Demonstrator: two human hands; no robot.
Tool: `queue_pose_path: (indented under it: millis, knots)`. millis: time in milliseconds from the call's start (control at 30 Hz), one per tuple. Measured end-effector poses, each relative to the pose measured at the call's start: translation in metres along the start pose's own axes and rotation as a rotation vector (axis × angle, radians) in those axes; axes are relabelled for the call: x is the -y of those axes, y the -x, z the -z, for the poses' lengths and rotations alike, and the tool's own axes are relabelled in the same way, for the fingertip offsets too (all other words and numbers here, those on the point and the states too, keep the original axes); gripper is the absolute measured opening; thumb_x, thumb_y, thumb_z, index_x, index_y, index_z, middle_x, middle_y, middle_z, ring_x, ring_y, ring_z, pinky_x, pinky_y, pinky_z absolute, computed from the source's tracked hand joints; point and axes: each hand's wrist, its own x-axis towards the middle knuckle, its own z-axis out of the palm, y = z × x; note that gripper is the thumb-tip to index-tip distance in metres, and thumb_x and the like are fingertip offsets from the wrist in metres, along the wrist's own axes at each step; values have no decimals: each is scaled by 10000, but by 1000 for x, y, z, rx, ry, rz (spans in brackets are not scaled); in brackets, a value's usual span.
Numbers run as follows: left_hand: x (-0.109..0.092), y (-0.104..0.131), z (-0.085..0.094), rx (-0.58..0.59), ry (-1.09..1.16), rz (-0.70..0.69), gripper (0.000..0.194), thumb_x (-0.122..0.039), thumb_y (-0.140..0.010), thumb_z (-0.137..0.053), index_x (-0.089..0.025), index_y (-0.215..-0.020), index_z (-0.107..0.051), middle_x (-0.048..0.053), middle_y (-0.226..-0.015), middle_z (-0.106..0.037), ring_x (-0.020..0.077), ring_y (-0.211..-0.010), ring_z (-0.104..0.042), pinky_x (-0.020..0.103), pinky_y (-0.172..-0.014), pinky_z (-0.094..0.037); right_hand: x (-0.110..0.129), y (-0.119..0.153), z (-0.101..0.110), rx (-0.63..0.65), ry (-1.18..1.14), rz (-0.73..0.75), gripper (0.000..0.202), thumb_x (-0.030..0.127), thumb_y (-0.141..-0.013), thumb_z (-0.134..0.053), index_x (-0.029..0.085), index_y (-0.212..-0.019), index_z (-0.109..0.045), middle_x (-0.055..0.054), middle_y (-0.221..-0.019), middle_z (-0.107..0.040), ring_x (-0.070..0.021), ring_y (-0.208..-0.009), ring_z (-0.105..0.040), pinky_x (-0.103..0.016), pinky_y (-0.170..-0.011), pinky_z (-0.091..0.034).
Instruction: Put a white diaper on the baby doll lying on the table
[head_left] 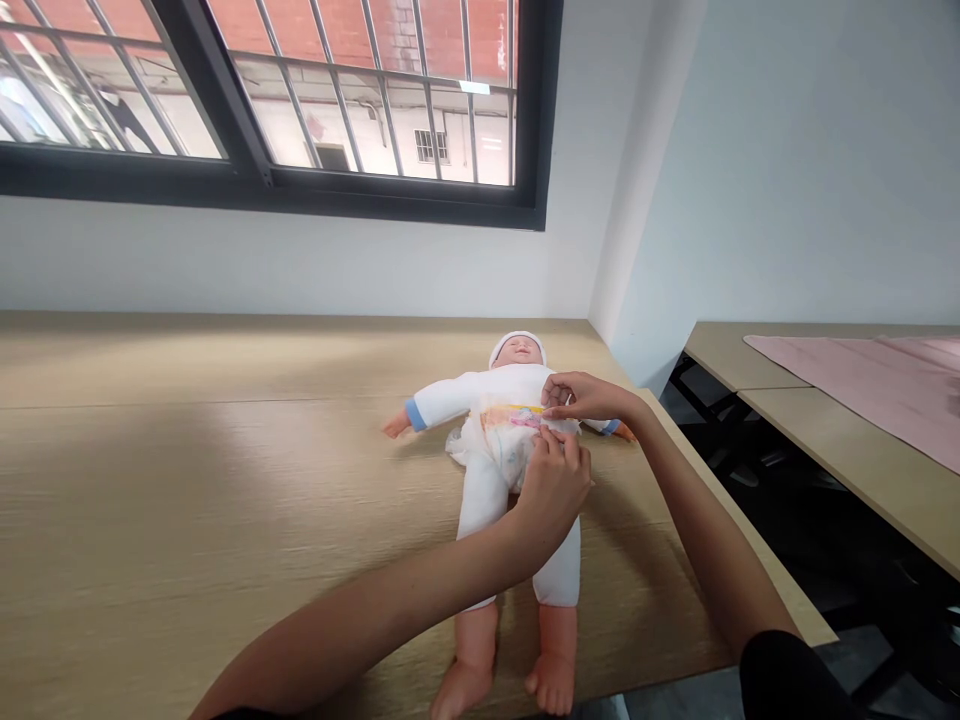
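Note:
A baby doll (480, 500) in a white suit with blue cuffs and a white cap lies on its back on the wooden table (187, 520), its bare feet toward me. Around its hips is a white diaper (495, 440) with a coloured printed band at the waist. My left hand (555, 480) is at the right part of the diaper front, its fingers bent and pressed on the diaper. Just above it, my right hand (581, 396) has thumb and fingers drawn together at the diaper's upper right edge. What lies between the fingertips is too small to make out.
The table's right edge runs close beside my right forearm. Beyond a gap stands a second table (840, 430) with a pink cloth (885, 385) on it. Behind the tables are a pale wall and a dark-framed window (397, 195) with bars.

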Motion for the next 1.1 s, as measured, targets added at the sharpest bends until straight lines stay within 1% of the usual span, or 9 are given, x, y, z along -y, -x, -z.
queue_pose_path:
  millis: [133, 233, 400, 500, 633, 733, 833, 933, 1100]
  knots:
    - [0, 0, 0, -2, -11, -12, 371, -344, -908, -525, -21, -1060, -627, 269, -1103, -635, 373, -1070, -610, 417, -795, -457, -1, -1, -1, -4, 20, 4, 276, 416, -795, -650, 182, -932, -601, -16, -821, -620, -156, -746, -572, -272, -650, -452]
    - [0, 0, -1, 1, -45, -19, 385, -358, -914, -510, -26, -1069, -627, 261, -1106, -639, 375, -1061, -614, 412, -785, -458, 1, 0, 0, -19, 23, -9, 250, 392, -794, -650, 180, -915, -597, -16, -817, -617, -156, -748, -571, -272, -659, -452]
    - [-1, 0, -1, -6, -68, -9, 377, -363, -915, -506, -42, -1069, -630, 246, -1111, -644, 356, -1056, -618, 408, -781, -457, 4, 1, 0, -21, 43, -43, 262, 409, -780, -659, 186, -896, -586, -21, -835, -622, -163, -750, -573, -268, -638, -450]
    - [-1, 0, -2, -11, -66, -5, 380, -374, -908, -516, -48, -1067, -631, 239, -1105, -647, 360, -1074, -607, 412, -795, -451, 5, 1, 0, -22, 57, -56, 261, 411, -778, -658, 193, -901, -586, -21, -848, -631, -168, -759, -582, -271, -640, -454]
    - [-1, 0, -2, -13, -72, -6, 380, -373, -903, -525, -47, -1066, -629, 253, -1113, -639, 359, -1057, -612, 418, -782, -455, 6, 0, -1, -23, 57, -73, 251, 403, -777, -655, 197, -900, -584, -23, -859, -637, -174, -772, -589, -274, -641, -459]
    - [-2, 0, -2, 0, -91, -18, 392, -384, -906, -518, -45, -1065, -634, 251, -1128, -638, 354, -1055, -616, 412, -786, -456, 11, 4, 3, -35, 69, -60, 217, 365, -782, -644, 195, -905, -585, -20, -843, -633, -169, -758, -584, -270, -639, -449]
    - [-2, 0, 0, 22, -84, -17, 400, -375, -910, -513, -38, -1094, -627, 251, -1151, -633, 359, -1080, -610, 411, -809, -456, 21, 12, 11, -98, 104, -37, 178, 328, -798, -613, 187, -903, -592, -21, -832, -621, -166, -768, -570, -271, -658, -431]
    - [0, 1, 3, 30, -37, 1, 433, -385, -904, -523, -31, -1140, -607, 257, -1175, -623, 378, -1116, -590, 426, -842, -455, 30, 19, 17, -152, 123, -50, 180, 333, -797, -609, 185, -899, -596, -23, -844, -613, -167, -783, -554, -275, -669, -417]
    - [-1, 6, 9, -14, 27, -2, 454, -418, -891, -530, -40, -1129, -610, 250, -1151, -636, 392, -1092, -597, 440, -830, -460, 31, 22, 19, -141, 142, -67, 187, 331, -776, -626, 199, -904, -591, -15, -839, -605, -166, -773, -545, -279, -666, -411]
